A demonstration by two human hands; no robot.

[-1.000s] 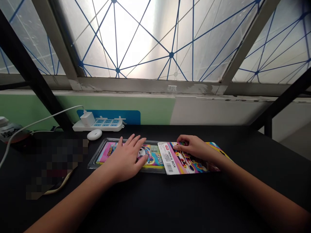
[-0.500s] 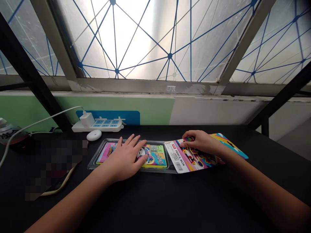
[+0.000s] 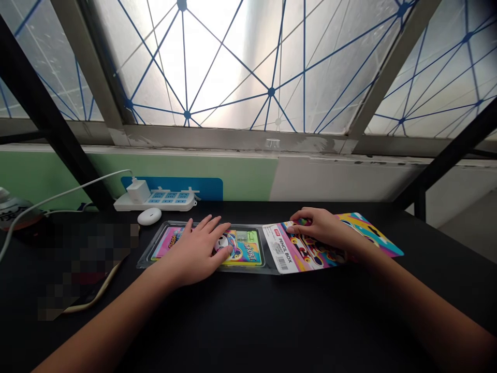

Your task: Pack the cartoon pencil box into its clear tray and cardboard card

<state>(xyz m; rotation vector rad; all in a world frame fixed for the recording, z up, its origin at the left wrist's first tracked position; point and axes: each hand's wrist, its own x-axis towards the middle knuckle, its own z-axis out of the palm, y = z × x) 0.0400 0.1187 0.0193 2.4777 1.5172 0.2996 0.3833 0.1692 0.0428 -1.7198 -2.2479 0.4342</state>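
Observation:
Spread flat, my left hand (image 3: 200, 254) rests over a colourful pencil box (image 3: 248, 251) that lies in a clear plastic tray (image 3: 155, 233). "SPORT" shows on the box's right part; its middle is under my hand. To the right, a printed backing card (image 3: 281, 251) marked "PENCIL BOX", with a barcode, overlaps the tray's right end. My right hand (image 3: 316, 226) is over this card, thumb and fingers closed on its far edge. My right hand and wrist cover part of the card's print.
Behind the tray are a white power strip (image 3: 155, 201) with a plugged-in charger (image 3: 139, 190) and a white rounded case (image 3: 149, 216). A white cable (image 3: 66, 191) runs to the left. A bottle (image 3: 15, 212) stands at far left. The black table (image 3: 248, 321) meets the wall below the window.
The card's right end has shifted slightly to the right. The tray and my left hand appear a little further left, with a small shift of the view. Both hands keep their positions on the things.

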